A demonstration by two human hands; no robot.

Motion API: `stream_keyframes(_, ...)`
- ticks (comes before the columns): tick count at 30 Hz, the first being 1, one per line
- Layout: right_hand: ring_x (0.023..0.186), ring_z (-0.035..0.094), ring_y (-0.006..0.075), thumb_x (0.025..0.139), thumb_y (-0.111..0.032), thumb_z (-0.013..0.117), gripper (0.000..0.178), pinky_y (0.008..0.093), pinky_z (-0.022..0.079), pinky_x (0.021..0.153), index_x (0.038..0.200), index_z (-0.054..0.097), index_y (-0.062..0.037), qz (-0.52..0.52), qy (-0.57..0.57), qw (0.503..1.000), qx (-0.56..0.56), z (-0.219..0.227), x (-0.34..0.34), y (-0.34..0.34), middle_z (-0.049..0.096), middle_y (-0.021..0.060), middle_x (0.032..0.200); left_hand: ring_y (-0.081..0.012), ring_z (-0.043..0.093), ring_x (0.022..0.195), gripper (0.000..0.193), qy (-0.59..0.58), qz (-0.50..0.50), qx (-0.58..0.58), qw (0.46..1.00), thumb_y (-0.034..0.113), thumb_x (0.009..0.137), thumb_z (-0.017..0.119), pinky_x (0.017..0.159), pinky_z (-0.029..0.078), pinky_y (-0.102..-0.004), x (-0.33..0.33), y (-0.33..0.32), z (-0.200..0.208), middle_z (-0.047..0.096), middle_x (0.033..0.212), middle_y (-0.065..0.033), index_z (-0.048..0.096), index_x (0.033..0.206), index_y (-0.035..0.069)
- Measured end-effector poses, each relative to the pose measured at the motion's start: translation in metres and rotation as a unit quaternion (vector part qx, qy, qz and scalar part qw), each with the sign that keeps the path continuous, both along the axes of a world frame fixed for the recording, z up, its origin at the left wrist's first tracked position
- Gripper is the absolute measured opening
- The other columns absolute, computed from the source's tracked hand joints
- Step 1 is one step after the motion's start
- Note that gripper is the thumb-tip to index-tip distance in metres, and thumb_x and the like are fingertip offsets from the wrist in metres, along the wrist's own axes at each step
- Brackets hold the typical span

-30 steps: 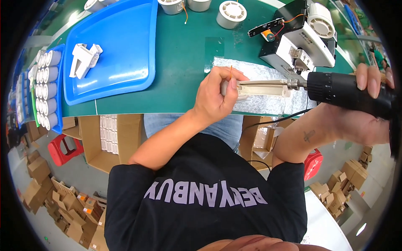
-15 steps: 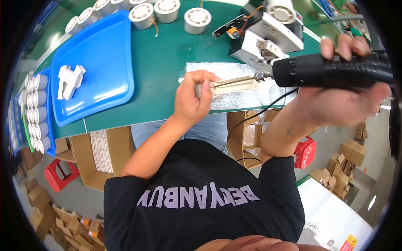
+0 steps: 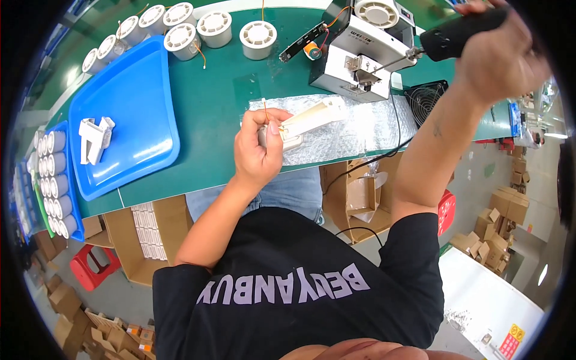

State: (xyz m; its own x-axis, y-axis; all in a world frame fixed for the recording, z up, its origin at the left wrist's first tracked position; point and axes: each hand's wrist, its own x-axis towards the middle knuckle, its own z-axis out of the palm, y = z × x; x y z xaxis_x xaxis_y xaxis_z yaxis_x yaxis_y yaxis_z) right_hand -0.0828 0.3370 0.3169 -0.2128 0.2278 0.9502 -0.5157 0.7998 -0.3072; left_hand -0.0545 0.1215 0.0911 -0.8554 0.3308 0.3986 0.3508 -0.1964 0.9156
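Observation:
My left hand [image 3: 258, 144] is closed around the end of a white elongated plastic housing [image 3: 313, 121]. The housing is held above the bubble wrap [image 3: 375, 135], its open hollow side facing up. A thin orange wire with a small white connector [image 3: 264, 103] sticks up by the fingers. Up at the right, my right hand [image 3: 507, 63] grips a black electric screwdriver [image 3: 453, 39]. Its long bit points down left, with the tip at the front pick-up of a white box-shaped screw feeder [image 3: 377, 45]. Whether a screw sits on the tip is too small to tell.
A blue tray [image 3: 135, 171] on the left holds a few white plastic pieces [image 3: 94, 138]. Several white round fan units [image 3: 258, 41] line the back of the green table. A black fan [image 3: 425, 101] lies right of the feeder. The screwdriver's black cable [image 3: 400, 120] crosses the bubble wrap.
My right hand has lifted the screwdriver away from the housing, up to the screw feeder. My left hand still holds the housing, now tilted upward at its far end. The view has shifted slightly.

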Motion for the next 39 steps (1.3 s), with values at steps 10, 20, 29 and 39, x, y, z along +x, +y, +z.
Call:
stream_keyframes(10, 0.071, 0.050, 0.0202, 0.087, -0.042, 0.052, 0.051, 0.0299, 0.041, 0.061, 0.102, 0.046, 0.0063, 0.496, -0.124, 0.806, -0.300, -0.004, 0.062, 0.021, 0.051, 0.0169, 0.102, -0.0173, 0.063, 0.076, 0.005, -0.015, 0.012, -0.008, 1.000, 0.007, 0.097, 0.047, 0.070, 0.050, -0.0300, 0.004, 0.001, 0.000, 0.069, 0.095, -0.0127, 0.046, 0.096, 0.002)
stream_keyframes(20, 0.056, 0.060, 0.0265, 0.097, -0.064, 0.034, 0.071, 0.0332, 0.055, 0.043, 0.107, 0.044, 0.0057, 0.554, -0.043, 0.774, -0.304, -0.008, 0.041, -0.048, 0.060, 0.0205, 0.090, -0.0224, 0.059, 0.069, 0.003, 0.024, 0.028, 0.007, 0.999, 0.004, 0.094, 0.049, 0.063, 0.048, -0.0333, 0.003, 0.005, -0.002, 0.066, 0.089, -0.0095, 0.050, 0.097, 0.002)
stream_keyframes(29, 0.060, 0.062, 0.0270, 0.096, -0.065, 0.034, 0.072, 0.0355, 0.056, 0.045, 0.108, 0.043, 0.0049, 0.614, -0.052, 0.713, -0.334, -0.036, 0.031, -0.050, 0.061, 0.0201, 0.095, -0.0215, 0.056, 0.064, 0.002, 0.049, 0.044, 0.002, 0.998, 0.003, 0.093, 0.051, 0.059, 0.046, -0.0339, 0.002, 0.003, -0.005, 0.066, 0.087, -0.0087, 0.051, 0.095, 0.003)
stream_keyframes(39, 0.061, 0.060, 0.0257, 0.095, -0.065, 0.036, 0.070, 0.0347, 0.054, 0.048, 0.110, 0.044, 0.0031, 0.593, -0.037, 0.736, -0.324, -0.031, 0.044, -0.052, 0.060, 0.0192, 0.094, -0.0254, 0.058, 0.067, 0.003, 0.048, 0.031, -0.003, 0.998, 0.001, 0.093, 0.050, 0.062, 0.047, -0.0351, 0.002, 0.007, -0.002, 0.066, 0.090, -0.0091, 0.050, 0.096, 0.002)
